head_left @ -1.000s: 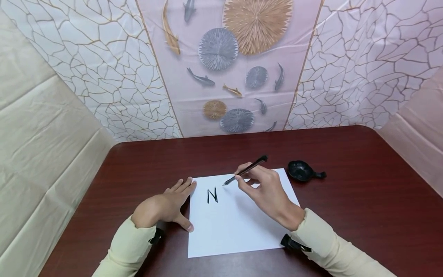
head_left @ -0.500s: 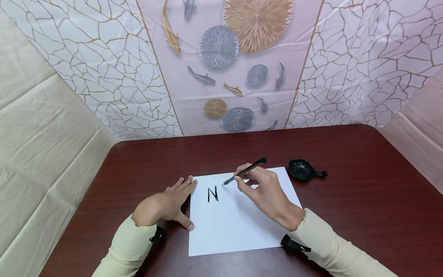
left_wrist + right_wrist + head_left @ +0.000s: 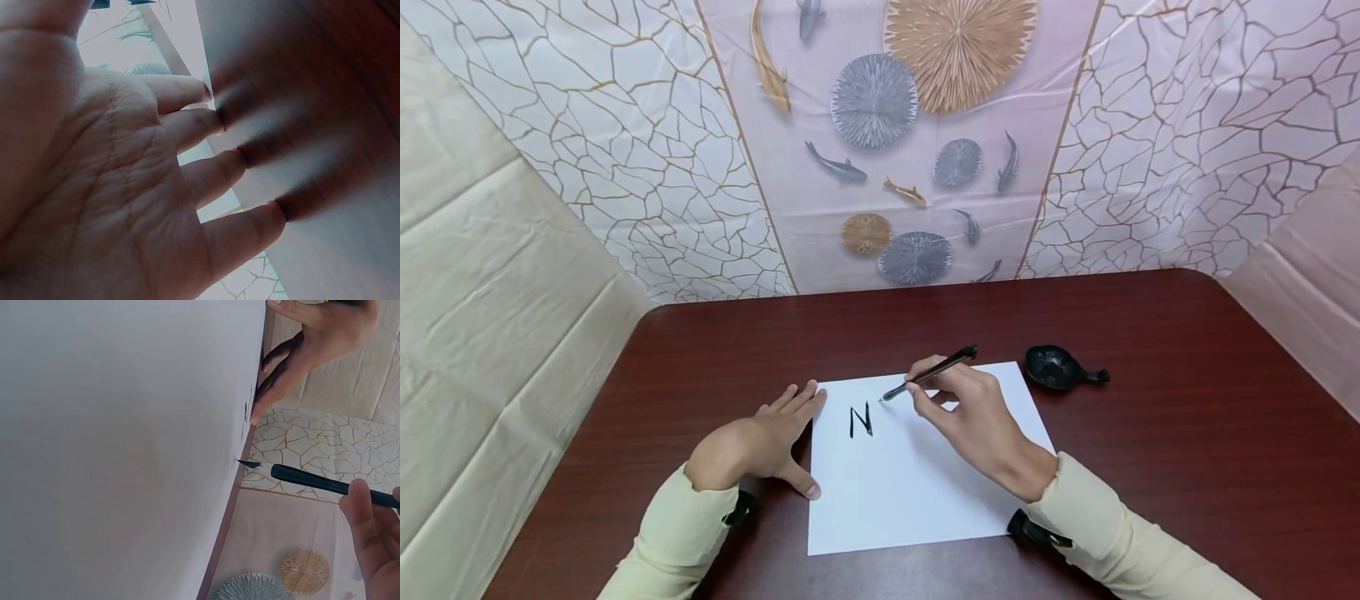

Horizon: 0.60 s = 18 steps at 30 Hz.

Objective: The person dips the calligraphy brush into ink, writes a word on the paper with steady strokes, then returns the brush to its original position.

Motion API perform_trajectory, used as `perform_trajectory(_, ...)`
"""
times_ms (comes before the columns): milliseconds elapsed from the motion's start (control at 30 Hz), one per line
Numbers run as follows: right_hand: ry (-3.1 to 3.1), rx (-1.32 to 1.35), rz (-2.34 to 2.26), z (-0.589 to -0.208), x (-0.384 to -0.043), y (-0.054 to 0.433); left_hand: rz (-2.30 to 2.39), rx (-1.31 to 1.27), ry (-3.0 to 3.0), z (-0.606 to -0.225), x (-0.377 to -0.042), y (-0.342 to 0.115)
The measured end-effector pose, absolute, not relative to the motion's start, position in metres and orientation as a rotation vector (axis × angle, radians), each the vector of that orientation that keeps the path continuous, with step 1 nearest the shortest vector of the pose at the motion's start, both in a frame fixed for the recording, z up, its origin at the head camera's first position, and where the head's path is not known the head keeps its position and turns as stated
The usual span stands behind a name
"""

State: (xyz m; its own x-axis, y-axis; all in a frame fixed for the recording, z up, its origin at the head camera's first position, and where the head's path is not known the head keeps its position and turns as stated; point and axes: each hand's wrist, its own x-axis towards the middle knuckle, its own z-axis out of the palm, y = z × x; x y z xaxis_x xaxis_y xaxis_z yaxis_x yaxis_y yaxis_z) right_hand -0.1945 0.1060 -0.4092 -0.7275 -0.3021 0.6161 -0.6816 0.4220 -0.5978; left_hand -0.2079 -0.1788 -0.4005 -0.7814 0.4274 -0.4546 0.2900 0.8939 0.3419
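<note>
My right hand (image 3: 973, 408) pinches a dark ink brush (image 3: 932, 371) between thumb and fingers, its handle slanting up to the right. In the right wrist view the black-inked tip of the brush (image 3: 306, 477) is right at the surface of the white paper (image 3: 125, 450). On the sheet, just left of the tip, stands a black letter N (image 3: 861, 420). My left hand (image 3: 767, 446) has its fingers spread, with fingertips and thumb at the left edge of the paper. Seen from the left wrist, the palm (image 3: 119, 169) is raised and the fingertips touch the tabletop.
A small black dish with a short handle (image 3: 1052, 368) sits beyond the paper's upper right corner. Everything lies on a dark red-brown table (image 3: 1165, 417). A patterned cloth (image 3: 917, 167) hangs behind it, and plain beige cloth (image 3: 497, 292) hangs at the left side.
The brush tip has shifted very slightly left toward the N. My left hand keeps its place at the paper's edge.
</note>
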Motion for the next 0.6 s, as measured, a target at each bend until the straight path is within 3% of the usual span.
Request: perform_trajectory(600,-2.264,0.831,1.238,-0.4097,-0.1949,0.1068,0.359,0.515,2.534,-0.3993,-0.2063,-0.1774)
